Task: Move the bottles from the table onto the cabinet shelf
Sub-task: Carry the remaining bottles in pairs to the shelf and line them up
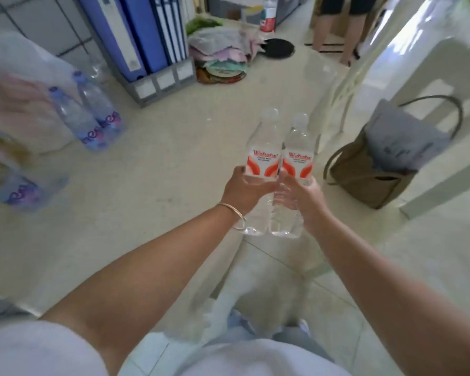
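Two clear water bottles with red-and-white labels stand side by side, touching, near the front edge of the pale glass-topped desk (pixel 174 147). The left hand (pixel 246 189) curls round the lower body of the left bottle (pixel 262 161), and the right hand (pixel 301 198) curls round the right bottle (pixel 299 164) in the same way. Both bottles are upright; whether their bases rest on the desk or hang just above it cannot be told. A thin bangle (pixel 235 217) circles the left wrist.

Taking the held pair as the landmark: well to the left of it stand two bottles with purple labels (pixel 92 118), blurred, beside a crinkled plastic wrap (pixel 25 63). Further left and nearer the camera lies another purple-labelled pack (pixel 19 191). Behind the pair and to the left, blue binders (pixel 144 31) sit in a grey file rack (pixel 160 82). Straight behind it lies a heap of pastel cloths (pixel 220 50), with a black round disc (pixel 278 48) beyond. To the right of the pair, a brown bag (pixel 369 175) with a grey cloth inside rests on a white chair (pixel 432 77).
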